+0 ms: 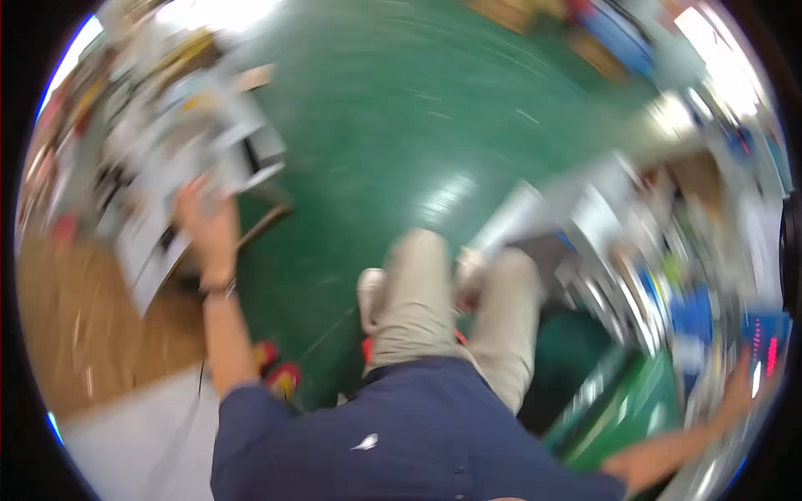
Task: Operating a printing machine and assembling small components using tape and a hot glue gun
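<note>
My left hand reaches over the left side, above white sheets or boxes at the edge of a brown wooden table. Its fingers are smeared by motion, and a greyish patch beside them cannot be made out. At the far right, my right hand is stretched out to a blue device with a lit red display. The fingers there are blurred too, so whether they touch or grip the device cannot be told.
A brown wooden tabletop and a white surface lie at left. Blurred clutter covers the bench at right, near a green bin-like shape. Green floor spreads ahead. A red and yellow round object sits low beside my left arm.
</note>
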The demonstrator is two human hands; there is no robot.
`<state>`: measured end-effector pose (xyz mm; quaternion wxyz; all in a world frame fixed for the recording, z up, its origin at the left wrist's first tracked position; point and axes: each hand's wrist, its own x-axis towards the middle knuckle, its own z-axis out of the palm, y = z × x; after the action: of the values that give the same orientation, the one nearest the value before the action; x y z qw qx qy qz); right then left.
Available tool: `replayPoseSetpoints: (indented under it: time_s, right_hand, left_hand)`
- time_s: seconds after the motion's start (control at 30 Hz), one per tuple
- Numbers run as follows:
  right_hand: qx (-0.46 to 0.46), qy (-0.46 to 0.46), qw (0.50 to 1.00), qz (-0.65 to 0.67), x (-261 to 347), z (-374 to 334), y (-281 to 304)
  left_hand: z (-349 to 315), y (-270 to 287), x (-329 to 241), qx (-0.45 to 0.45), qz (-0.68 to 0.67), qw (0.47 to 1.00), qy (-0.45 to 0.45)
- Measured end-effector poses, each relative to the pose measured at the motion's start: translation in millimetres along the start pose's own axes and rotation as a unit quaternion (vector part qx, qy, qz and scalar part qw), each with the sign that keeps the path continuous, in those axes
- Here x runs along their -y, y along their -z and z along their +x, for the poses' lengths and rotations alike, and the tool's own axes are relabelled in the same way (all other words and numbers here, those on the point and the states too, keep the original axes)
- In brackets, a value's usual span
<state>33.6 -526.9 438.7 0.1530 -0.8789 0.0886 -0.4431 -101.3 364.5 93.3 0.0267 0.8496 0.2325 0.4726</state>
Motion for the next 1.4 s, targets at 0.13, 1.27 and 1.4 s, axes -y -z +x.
replayPoseSetpoints:
  time_s: [0.13, 1.27, 1.4]
  right_hand:
    - [-0.012, 0.23, 0.97, -0.078, 127, -42, -40]
    - [-0.072, 0.289, 0.898, -0.323, 32, -39, 49]
    - [-0.03, 0.334, 0.872, -0.357, -8, -48, 93]
  left_hand:
    - [-49, 6, -78, 0.13, -0.13, 0.983, -0.015]
    - [-239, -154, -289, 0.562, -0.322, 0.758, -0.08]
    - [-236, -163, -293, 0.57, -0.324, 0.751, -0.077]
